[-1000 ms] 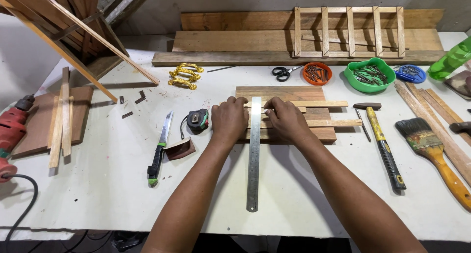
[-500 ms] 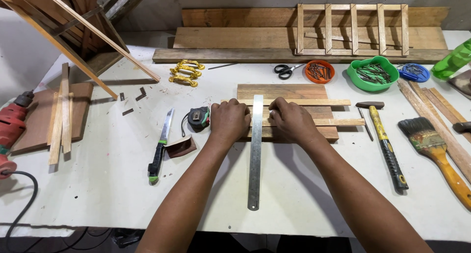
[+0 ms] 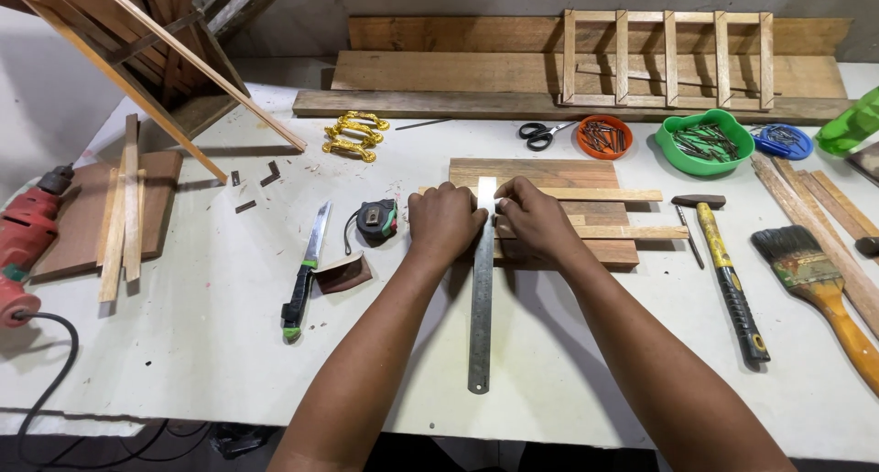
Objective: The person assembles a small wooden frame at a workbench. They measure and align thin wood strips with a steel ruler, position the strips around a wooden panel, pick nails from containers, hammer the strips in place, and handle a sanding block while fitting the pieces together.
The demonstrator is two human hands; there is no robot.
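Little has shifted since a second ago: both hands stay pressed on the steel ruler [image 3: 482,289]. Left hand [image 3: 446,223] and right hand [image 3: 534,220] lie flat, fingers together, pinning it across the brown wooden board [image 3: 549,174] and pale slats [image 3: 604,195] mid-tabletop [image 3: 211,344]. Long, grey, lengthwise toward the near edge.
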